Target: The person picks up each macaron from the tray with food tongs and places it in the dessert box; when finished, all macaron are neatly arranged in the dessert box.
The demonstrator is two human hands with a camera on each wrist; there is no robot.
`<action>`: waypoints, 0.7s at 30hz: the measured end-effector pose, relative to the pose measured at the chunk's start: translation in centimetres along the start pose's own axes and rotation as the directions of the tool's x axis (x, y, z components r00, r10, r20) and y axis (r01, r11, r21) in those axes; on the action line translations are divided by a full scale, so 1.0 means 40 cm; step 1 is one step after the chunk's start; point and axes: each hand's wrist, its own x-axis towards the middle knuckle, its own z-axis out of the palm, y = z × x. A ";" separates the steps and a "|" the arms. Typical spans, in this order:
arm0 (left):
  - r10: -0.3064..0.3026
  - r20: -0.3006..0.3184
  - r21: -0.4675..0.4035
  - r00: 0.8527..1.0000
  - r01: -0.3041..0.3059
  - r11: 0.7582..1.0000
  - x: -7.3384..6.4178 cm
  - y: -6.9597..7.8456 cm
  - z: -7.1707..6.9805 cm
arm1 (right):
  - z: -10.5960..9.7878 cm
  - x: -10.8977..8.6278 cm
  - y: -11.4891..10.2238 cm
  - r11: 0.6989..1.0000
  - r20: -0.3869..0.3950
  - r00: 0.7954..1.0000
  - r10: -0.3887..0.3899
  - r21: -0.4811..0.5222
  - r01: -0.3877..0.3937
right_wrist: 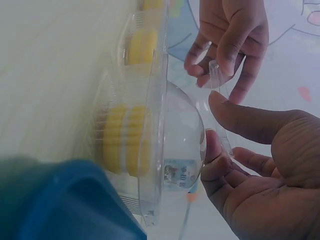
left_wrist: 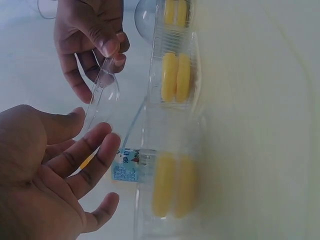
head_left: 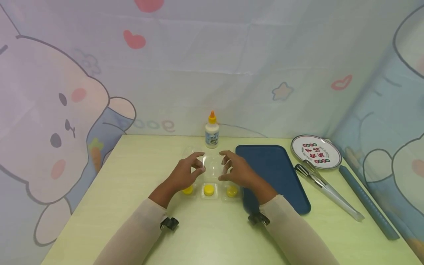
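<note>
Beige sleeves nearest | left hand and right hand both pinching clear domed lid by its rim, raised near uncovered middle yellow macaron | risk (judged): uneven squeeze could flex thin plastic, dropping lid askew.

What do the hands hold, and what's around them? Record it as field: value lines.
Left hand: holds clear domed lid by one edge
Right hand: holds its opposite edge
Nearer the person: row of three yellow rounds in clear boxes
Rightmost box: dome-covered
Behind: orange-tipped bottle
Right side: blue tray, plate, tongs, long dark bar
</note>
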 end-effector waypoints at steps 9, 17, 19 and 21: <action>-0.004 0.007 -0.041 1.000 0.004 0.999 -0.006 -0.003 -0.002 | 0.003 -0.008 0.007 0.997 0.005 0.999 -0.036 0.066 0.036; 0.034 0.023 -0.065 0.999 -0.032 0.997 -0.009 -0.003 -0.010 | 0.002 -0.020 0.015 0.993 0.014 0.993 -0.114 0.028 0.113; 0.036 0.020 -0.062 0.999 -0.035 0.997 -0.013 -0.002 -0.013 | 0.000 -0.020 0.017 0.992 0.018 0.993 -0.120 0.036 0.119; 0.039 0.016 -0.061 0.999 -0.038 0.997 -0.018 -0.003 -0.015 | -0.002 -0.022 0.016 0.992 0.029 0.992 -0.120 0.039 0.119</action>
